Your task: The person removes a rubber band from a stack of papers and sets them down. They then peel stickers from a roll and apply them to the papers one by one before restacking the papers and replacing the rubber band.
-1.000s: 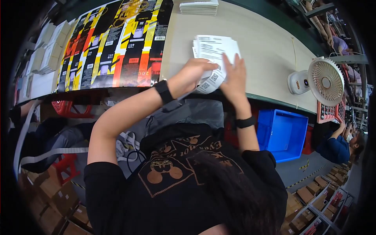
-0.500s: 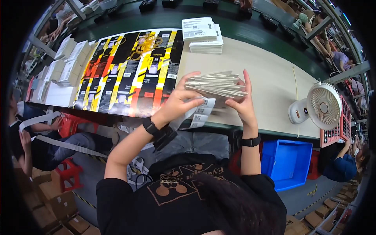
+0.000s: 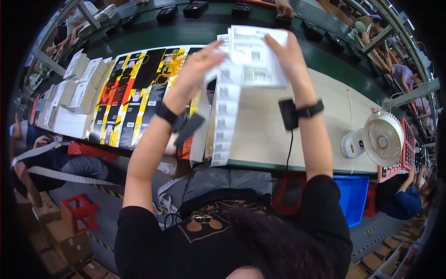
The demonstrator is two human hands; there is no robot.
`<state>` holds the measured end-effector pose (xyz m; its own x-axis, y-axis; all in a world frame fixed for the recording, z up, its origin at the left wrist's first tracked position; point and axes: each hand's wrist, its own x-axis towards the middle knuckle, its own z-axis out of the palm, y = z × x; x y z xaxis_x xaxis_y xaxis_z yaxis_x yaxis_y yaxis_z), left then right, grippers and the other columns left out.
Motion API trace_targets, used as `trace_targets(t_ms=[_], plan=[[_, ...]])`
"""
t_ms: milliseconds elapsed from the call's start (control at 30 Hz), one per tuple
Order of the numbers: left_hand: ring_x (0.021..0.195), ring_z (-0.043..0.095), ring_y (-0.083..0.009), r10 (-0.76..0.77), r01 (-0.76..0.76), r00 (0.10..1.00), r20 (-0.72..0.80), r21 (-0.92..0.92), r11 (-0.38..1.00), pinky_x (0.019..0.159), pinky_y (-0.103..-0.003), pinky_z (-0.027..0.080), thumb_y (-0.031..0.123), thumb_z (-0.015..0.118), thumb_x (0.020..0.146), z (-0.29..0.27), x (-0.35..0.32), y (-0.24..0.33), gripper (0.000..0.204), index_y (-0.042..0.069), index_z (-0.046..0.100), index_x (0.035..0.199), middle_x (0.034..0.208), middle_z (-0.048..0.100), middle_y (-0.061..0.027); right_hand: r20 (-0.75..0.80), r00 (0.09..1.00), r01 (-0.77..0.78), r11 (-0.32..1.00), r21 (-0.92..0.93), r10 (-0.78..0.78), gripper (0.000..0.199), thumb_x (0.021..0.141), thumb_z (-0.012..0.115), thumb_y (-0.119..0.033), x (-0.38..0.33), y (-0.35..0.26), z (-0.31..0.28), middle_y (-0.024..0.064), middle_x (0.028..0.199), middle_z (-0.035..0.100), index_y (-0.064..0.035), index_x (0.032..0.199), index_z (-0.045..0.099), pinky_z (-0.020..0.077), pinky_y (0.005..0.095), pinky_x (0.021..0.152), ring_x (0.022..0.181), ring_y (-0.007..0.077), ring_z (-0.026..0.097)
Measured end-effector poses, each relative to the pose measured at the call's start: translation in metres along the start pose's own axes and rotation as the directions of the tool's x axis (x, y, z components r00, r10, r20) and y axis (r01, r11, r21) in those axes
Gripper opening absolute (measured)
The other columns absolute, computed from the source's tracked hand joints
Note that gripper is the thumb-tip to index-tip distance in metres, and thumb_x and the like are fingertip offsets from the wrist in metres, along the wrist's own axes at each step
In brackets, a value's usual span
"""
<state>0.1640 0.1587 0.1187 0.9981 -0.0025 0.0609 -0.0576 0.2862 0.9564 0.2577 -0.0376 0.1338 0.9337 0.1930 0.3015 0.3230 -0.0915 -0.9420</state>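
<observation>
My right hand [image 3: 292, 56] grips a stack of white printed leaflets [image 3: 258, 56] at its right edge, thumb on top, at the far side of the table. Leaflets from another pile [image 3: 223, 39] peek out behind it; whether the two touch is hidden. My left hand [image 3: 193, 72], smeared by motion, is curled beside the leaflets' left side. From it hangs a long strip of white labels [image 3: 222, 123] with square black codes, reaching the table's near edge. The strip's upper end is blurred near the fingers.
Printed yellow, black and red sheets [image 3: 134, 93] cover the table's left, with rubber bands [image 3: 171, 67] on them and banded leaflet stacks [image 3: 83, 95] beyond. A white fan [image 3: 383, 139] stands right. Black devices [image 3: 195, 8] line the green belt behind. A blue bin [image 3: 352, 200] sits below.
Both hands have moved away from me toward the far side. The leaflets, fanned between both hands before, now lie face up in my right hand. The label strip hangs out longer.
</observation>
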Motion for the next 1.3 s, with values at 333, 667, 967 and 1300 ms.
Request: trace_targets(t_ms=[333, 667, 967, 1300], plan=[[0.091, 0.057, -0.0176, -0.15, 0.102, 0.987, -0.063, -0.483, 0.87, 0.082, -0.03, 0.045, 0.024, 0.052, 0.086, -0.075, 0.121, -0.061, 0.027, 0.004, 0.056, 0.103, 0.098, 0.061, -0.0062, 0.033, 0.994, -0.098, 0.984, -0.15, 0.104, 0.036, 0.079, 0.065, -0.026, 0.126, 0.077, 0.034, 0.0112, 0.086, 0.062, 0.0051, 0.096, 0.056, 0.0465, 0.0274, 0.064, 0.072, 0.0136, 0.057], [0.092, 0.054, -0.0104, -0.019, 0.003, 0.999, -0.038, -0.381, 0.924, 0.078, -0.025, 0.044, 0.019, 0.06, 0.081, -0.047, 0.088, -0.069, 0.028, 0.004, 0.057, 0.105, 0.1, 0.059, -0.003, 0.023, 0.999, 0.005, 0.591, -0.807, 0.024, 0.057, 0.084, 0.046, -0.046, 0.109, 0.152, 0.017, 0.0194, 0.134, 0.03, -0.0102, 0.129, 0.038, 0.032, 0.0441, 0.096, 0.12, 0.0367, 0.034], [0.097, 0.055, -0.0118, 0.361, -0.259, 0.867, -0.344, 0.307, 0.916, 0.083, -0.026, 0.044, 0.017, 0.05, 0.088, -0.137, -0.085, 0.033, 0.034, -0.002, 0.051, 0.116, 0.108, 0.058, -0.0083, 0.074, 0.94, 0.259, 0.555, -0.79, -0.334, 0.059, 0.085, 0.047, -0.046, 0.154, 0.089, 0.004, 0.0255, 0.133, 0.03, -0.006, 0.128, 0.039, 0.0279, 0.042, 0.099, 0.121, 0.0394, 0.032], [0.09, 0.055, -0.0095, 0.383, -0.217, 0.551, -0.742, 0.315, 0.924, 0.078, -0.023, 0.043, 0.014, 0.046, 0.09, -0.296, -0.226, -0.005, 0.027, -0.001, 0.054, 0.111, 0.101, 0.058, -0.0038, 0.403, 0.855, 0.395, 0.913, -0.1, -0.326, 0.056, 0.085, 0.053, -0.035, 0.195, -0.095, 0.212, 0.0154, 0.117, 0.048, -0.0058, 0.13, 0.037, 0.0408, 0.0301, 0.081, 0.114, 0.0213, 0.042]])
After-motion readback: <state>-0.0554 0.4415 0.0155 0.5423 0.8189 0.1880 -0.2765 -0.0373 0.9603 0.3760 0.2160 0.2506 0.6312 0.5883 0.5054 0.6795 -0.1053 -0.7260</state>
